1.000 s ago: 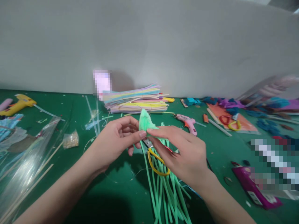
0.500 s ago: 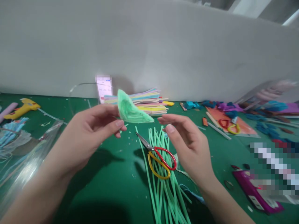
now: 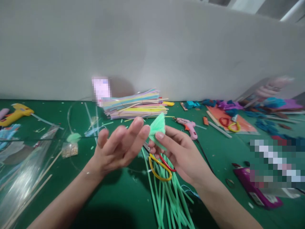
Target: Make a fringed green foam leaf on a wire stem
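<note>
A fuzzy green leaf-like piece, apparently made of pipe cleaners, is pinched between the thumb and fingers of my right hand. My left hand is held palm up with its fingers spread. Its fingertips are close beside the green piece; whether they touch it I cannot tell. Below both hands lie scissors with one yellow and one red handle, their blades mostly hidden by my right fingers. They rest on a loose bunch of light green pipe cleaners.
A stack of coloured pipe cleaners lies at the wall near a phone. A pink glue gun is behind my right hand, a yellow one far left. At left are a bead bag and clear plastic wrap.
The green piece has passed from my left hand to my right and now stands more upright. My left hand has opened and turned palm up. The view has shifted slightly.
</note>
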A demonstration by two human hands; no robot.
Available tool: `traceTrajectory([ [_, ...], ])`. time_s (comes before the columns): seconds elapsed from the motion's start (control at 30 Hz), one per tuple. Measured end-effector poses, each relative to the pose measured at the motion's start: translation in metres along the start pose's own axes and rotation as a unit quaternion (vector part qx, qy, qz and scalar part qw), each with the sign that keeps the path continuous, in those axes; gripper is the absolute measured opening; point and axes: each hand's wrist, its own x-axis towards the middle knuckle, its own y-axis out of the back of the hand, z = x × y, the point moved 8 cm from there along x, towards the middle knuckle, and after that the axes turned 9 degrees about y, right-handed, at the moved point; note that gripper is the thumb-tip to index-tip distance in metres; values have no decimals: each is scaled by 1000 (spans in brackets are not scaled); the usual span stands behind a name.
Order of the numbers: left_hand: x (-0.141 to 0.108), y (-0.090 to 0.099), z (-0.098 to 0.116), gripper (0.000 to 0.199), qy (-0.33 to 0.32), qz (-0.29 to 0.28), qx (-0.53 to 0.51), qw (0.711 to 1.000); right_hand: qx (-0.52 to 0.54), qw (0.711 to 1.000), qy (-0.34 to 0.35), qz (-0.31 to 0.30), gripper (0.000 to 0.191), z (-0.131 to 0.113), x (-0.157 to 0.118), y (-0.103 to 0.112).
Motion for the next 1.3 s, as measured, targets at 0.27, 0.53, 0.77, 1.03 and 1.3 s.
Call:
traceTrajectory([
  [0.27,-7,-59,-30,33,-23,-88,-50,995,-16,998,59,-9,16,-17,-5,-3],
  [0.53,12,-53,-16,33,175,-187,-329,909,-1,999,18,-46,17,-7,0,-1],
  [0.77,-1,-48,0,48,234,-264,-623,698,37,994,2,-98,38,-2,2,-10],
  [1.03,-6,-49,3,29,186,-343,-615,686,26,993,16,-114,39,-6,0,-13],
  [1.3,-2,-52,2,25,173,-331,-618,692,-26,993,26,-112,48,-9,0,-11],
])
